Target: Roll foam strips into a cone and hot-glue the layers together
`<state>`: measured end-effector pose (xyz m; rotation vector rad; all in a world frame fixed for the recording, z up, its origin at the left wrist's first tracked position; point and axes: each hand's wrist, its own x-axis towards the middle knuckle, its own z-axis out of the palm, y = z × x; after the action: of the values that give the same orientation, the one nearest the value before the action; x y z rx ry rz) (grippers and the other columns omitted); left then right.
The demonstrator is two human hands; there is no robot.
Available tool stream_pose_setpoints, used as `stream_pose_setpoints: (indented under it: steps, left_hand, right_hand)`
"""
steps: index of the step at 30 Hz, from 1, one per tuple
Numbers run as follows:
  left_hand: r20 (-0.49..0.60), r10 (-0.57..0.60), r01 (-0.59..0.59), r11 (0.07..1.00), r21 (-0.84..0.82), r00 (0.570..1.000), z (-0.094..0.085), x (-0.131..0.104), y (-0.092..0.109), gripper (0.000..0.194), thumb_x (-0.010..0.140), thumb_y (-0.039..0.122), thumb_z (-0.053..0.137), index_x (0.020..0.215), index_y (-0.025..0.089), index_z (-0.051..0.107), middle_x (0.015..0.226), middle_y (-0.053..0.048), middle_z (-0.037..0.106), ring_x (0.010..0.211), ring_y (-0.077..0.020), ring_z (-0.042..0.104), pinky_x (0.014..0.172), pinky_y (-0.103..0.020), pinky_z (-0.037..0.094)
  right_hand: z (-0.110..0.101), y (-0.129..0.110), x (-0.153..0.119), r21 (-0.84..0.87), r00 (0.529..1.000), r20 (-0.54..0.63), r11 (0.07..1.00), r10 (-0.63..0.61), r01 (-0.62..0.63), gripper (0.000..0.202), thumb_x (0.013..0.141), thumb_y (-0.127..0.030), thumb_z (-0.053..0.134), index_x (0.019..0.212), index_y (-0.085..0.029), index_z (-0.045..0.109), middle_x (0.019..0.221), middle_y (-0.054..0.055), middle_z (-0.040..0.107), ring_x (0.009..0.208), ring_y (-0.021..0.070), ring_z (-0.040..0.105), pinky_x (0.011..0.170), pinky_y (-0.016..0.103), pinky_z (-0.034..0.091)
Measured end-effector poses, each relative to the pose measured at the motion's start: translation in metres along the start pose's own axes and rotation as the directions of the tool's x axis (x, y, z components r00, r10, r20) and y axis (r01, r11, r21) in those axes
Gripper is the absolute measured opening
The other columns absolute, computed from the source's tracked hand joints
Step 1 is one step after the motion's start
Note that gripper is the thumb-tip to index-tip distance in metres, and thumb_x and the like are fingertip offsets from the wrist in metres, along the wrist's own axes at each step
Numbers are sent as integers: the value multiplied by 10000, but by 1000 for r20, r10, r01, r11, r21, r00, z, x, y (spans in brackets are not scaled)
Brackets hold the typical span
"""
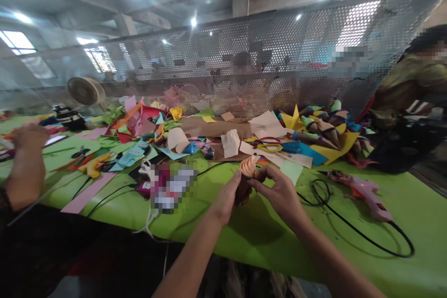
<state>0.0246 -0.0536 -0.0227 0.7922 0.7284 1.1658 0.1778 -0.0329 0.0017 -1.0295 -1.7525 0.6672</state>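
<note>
A small orange-and-white striped swirl (247, 166) with a dark lower part stands upright between my two hands, above the green table (195, 223). My left hand (226, 198) is closed round its left side and dark base. On its right, my right hand (274, 188) pinches the dark lower part between thumb and fingers. Some of the left fingers are hidden behind the object. To the right of my hands lies a pink glue gun (365, 191) with a small red light and a black cable.
Behind my hands lie paper scraps (136, 118), yellow-handled scissors (268, 147) and paper cones (319, 125). A phone (176, 188) and a yellow glue gun (94, 165) are at the left. Another person's arm (26, 163) reaches in at far left; a person (415, 74) is at right.
</note>
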Motion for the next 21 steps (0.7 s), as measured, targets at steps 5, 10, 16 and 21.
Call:
stream_pose_setpoints:
  steps: [5, 10, 16, 21]
  left_hand:
    - [-3, -34, 34, 999, 5, 999, 0, -2, 1, 503, 854, 656, 584, 988, 181, 681, 678, 5, 601, 592, -115, 495, 540, -230, 329]
    - [-29, -9, 11, 998, 58, 1000, 1, -1, 1, 553, 839, 672, 592, 1103, 196, 686, 766, -34, 685, 668, -156, 593, 577, -249, 398]
    - [-34, -56, 58, 997, 43, 998, 0, -2, 1, 533, 847, 668, 590, 1046, 187, 704, 703, 0, 609, 578, -99, 494, 513, -211, 337]
    - [-28, -61, 61, 998, -3, 998, 1, 0, 3, 549, 822, 663, 627, 1076, 182, 698, 692, 14, 585, 571, -96, 469, 514, -213, 330]
  right_hand:
    - [0, -1, -1, 68, 1000, 23, 998, 8, -9, 244, 817, -390, 740, 747, -213, 587, 752, -1, 616, 738, 187, 561, 709, 309, 427]
    - [0, -3, -1, 67, 999, 18, 997, 29, -30, 285, 848, -425, 708, 721, -214, 564, 724, -2, 591, 729, 185, 547, 702, 306, 420]
    - [3, -5, 0, 146, 997, 20, 986, 73, -75, 324, 844, -473, 700, 714, -209, 564, 705, -1, 589, 686, 171, 540, 667, 293, 419]
    - [-1, -1, 0, 108, 997, 8, 991, 76, -77, 324, 872, -487, 653, 731, -208, 570, 718, 3, 583, 704, 178, 543, 671, 292, 418]
